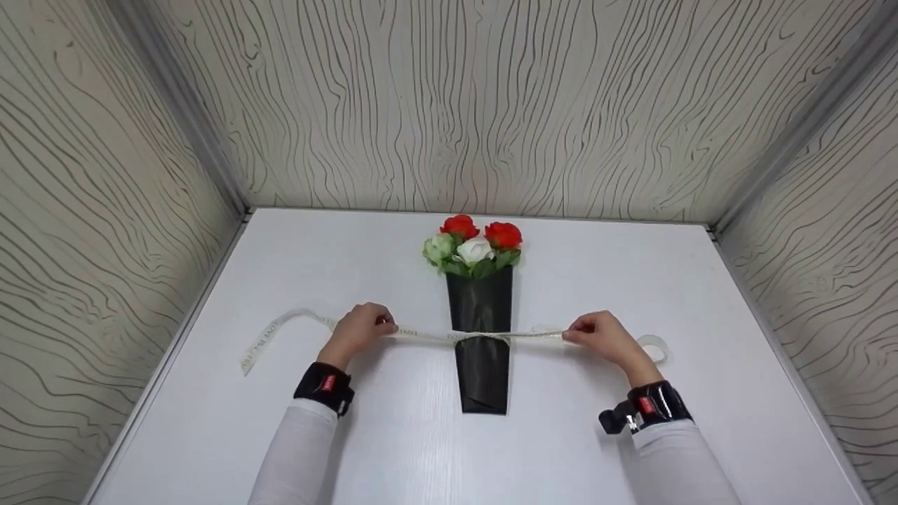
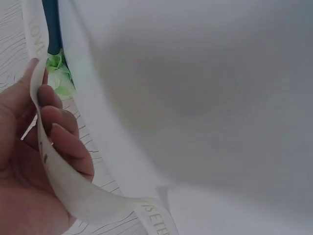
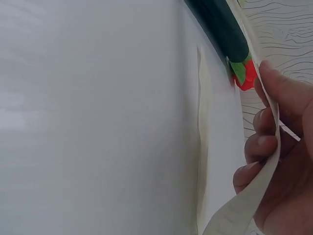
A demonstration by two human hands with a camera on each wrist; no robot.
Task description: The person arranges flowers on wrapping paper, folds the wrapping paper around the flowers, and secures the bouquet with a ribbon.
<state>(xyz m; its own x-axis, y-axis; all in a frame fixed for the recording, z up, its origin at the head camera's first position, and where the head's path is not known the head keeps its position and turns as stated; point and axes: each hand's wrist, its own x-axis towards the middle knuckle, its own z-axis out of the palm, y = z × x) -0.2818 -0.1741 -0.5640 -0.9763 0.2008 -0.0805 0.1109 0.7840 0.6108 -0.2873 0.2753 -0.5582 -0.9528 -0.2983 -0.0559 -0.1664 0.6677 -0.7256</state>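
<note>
A bouquet of artificial red, white and green flowers (image 1: 476, 249) in a black wrapper (image 1: 483, 301) lies on the white table, blooms toward the back wall. A cream ribbon (image 1: 428, 335) with printed letters crosses round the wrapper's middle and stretches out to both sides. My left hand (image 1: 360, 330) pinches one side of it between thumb and fingers; the tail drapes over the palm in the left wrist view. On the other side, my right hand (image 1: 609, 338) pinches the ribbon (image 3: 244, 205), which trails down past the palm. Any ribbon beneath the wrapper is hidden.
The left ribbon tail (image 1: 259, 344) curves across the table (image 1: 393, 449). Beyond my right wrist lies a ribbon loop (image 1: 656, 348), partly hidden by the hand. Wood-patterned walls (image 1: 456, 105) enclose the table at the back and sides.
</note>
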